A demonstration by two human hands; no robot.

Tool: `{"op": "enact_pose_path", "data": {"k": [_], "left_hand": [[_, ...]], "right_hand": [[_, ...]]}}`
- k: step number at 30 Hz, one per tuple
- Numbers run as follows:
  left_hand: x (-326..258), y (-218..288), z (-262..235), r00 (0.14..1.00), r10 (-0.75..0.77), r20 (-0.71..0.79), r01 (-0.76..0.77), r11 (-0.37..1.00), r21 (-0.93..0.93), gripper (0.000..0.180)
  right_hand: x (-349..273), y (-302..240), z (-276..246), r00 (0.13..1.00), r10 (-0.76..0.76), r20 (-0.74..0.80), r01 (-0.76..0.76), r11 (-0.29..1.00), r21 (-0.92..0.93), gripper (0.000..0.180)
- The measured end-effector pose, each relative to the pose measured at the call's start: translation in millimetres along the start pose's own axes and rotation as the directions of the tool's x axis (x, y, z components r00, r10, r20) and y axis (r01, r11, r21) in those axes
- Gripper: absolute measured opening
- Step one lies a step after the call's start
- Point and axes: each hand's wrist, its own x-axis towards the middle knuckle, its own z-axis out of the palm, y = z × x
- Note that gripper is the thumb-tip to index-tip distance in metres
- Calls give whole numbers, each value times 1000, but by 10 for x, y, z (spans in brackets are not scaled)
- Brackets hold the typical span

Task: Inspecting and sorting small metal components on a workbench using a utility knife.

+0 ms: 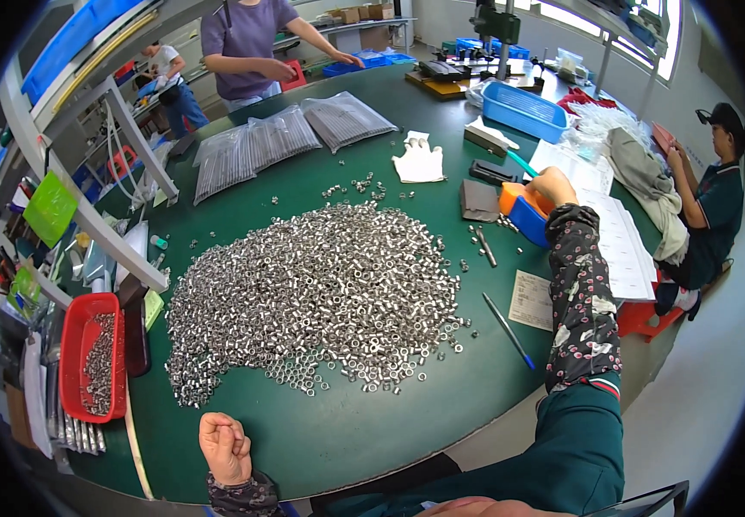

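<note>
**Reaching for the orange-and-blue tool across a table full of nuts**

Looking down at my green table (pixel 372 431), the thing my right hand (pixel 552 185) is on is a chunky little tool (pixel 523 209) with an orange top and blue body, sitting at the far right side next to a flat grey pouch (pixel 478 200). My fingers wrap over its top, so it's gripped, though I can't tell how tightly.

Packaging-wise: three clear bags (pixel 286 138) of ribbed stock lie fanned at the far left, a blue basket (pixel 523 109) sits at the back, a red tray (pixel 88 358) with metal parts hangs off the left edge, and a small pale paper slip (pixel 530 299) lies by a blue pen (pixel 508 330).

My left hand (pixel 226 448) is balled into a fist at the near edge, empty as far as I see, just short of the huge heap of shiny nuts (pixel 321 293).
</note>
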Motion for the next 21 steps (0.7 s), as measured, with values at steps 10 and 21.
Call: {"op": "enact_pose_path", "data": {"k": [10, 21], "left_hand": [[16, -2, 4, 999, -36, -20, 36, 999, 8, 12], [32, 4, 11, 997, -74, 4, 74, 997, -26, 10]], "right_hand": [[188, -72, 41, 993, 122, 3, -122, 992, -43, 30], [-251, -720, 185, 237, -792, -562, 720, 532, -445, 42]]}}
